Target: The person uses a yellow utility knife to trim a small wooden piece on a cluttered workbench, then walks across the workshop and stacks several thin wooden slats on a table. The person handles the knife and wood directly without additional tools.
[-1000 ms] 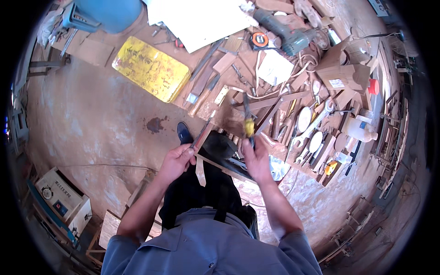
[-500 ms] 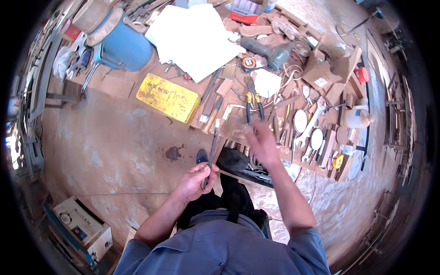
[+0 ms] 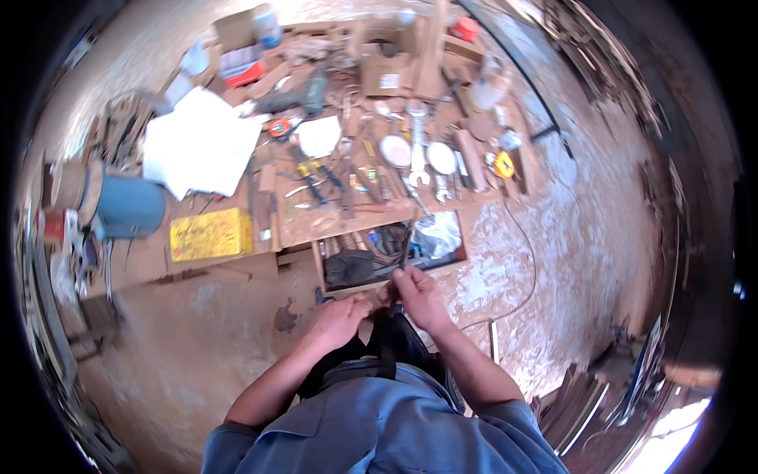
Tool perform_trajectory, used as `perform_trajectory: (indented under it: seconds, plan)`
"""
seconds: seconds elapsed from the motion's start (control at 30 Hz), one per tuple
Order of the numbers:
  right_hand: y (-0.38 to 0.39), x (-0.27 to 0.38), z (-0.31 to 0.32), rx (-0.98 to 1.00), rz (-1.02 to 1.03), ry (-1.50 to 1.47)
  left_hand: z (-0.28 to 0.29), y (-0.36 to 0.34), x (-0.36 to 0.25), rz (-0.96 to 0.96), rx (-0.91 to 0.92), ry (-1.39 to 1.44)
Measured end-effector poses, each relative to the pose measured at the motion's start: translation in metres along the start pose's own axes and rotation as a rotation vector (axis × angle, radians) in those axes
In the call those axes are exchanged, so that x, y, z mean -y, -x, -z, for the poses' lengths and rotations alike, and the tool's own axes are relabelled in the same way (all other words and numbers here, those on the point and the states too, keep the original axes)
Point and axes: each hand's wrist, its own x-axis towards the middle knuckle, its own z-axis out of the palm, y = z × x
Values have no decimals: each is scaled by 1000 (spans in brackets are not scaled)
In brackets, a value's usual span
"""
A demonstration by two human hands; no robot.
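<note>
My right hand (image 3: 421, 299) is closed around a long, thin dark tool (image 3: 406, 251), which points up and away over the open drawer. Its exact kind is blurred. My left hand (image 3: 335, 322) is low beside the right one, its fingers bent toward the tool's near end. Whatever those fingers pinch is hidden. Just beyond both hands, the wooden drawer (image 3: 393, 278) stands pulled out under the workbench. Inside lie a dark pouch-like thing (image 3: 350, 268) and a clear plastic bag (image 3: 436, 234).
The cluttered workbench (image 3: 304, 227) holds a yellow box (image 3: 210, 235), a large wrench (image 3: 417, 142), pliers (image 3: 317, 172), a power drill (image 3: 313, 93), a tape measure (image 3: 279, 127), white sheets (image 3: 201, 142) and a blue bucket (image 3: 130, 205). A cable (image 3: 534, 261) runs across the floor at right.
My view has turned rightward. The dark tool has passed from my left hand to my right, which has come back from over the bench. Both hands are now close together.
</note>
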Motion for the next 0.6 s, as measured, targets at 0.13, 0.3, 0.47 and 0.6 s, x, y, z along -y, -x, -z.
perform_trajectory:
  seconds: [0.13, 0.3, 0.47, 0.6]
  plan:
    - [36, 17, 118, -329, 44, 219, -27, 5, 16, 116, -36, 219]
    - [103, 33, 282, -516, 59, 60, -61, 9, 64, 312, -114, 101]
    - [153, -80, 409, -668, -119, -188, -122, -41, 114, 605, -48, 1074]
    - [177, -172, 422, -761, -449, -62, -183, -106, 89, 636, -191, 1155]
